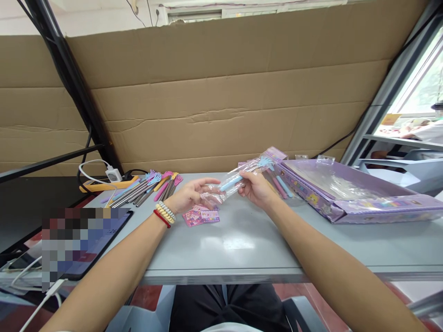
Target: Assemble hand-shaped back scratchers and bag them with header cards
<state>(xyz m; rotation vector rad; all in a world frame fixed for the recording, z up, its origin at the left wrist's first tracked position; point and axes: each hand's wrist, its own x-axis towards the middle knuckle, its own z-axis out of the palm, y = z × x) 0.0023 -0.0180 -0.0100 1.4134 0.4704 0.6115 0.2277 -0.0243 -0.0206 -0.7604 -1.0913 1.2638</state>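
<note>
A light-blue back scratcher (pixel 231 183) with a small hand-shaped head lies slantwise inside a clear plastic bag (pixel 212 196), held above the table. My right hand (pixel 256 188) is closed on the middle of the bagged scratcher. At the bag's lower left end, my left hand (pixel 188 196) has its fingers curled around the loose plastic. Small pink and purple printed cards (pixel 202 216) lie on the table just below my left hand. Behind my right hand, more packaged scratchers (pixel 280 183) in pink and blue rest against a purple box.
The open purple display box (pixel 346 203) stands at the right with clear plastic inside. A pile of loose metal-stemmed back scratchers (pixel 138 191) lies at the left. Nearby are a tablet (pixel 100 244), a white charger (pixel 113 174) and cables. Cardboard (pixel 224 101) walls the table's back.
</note>
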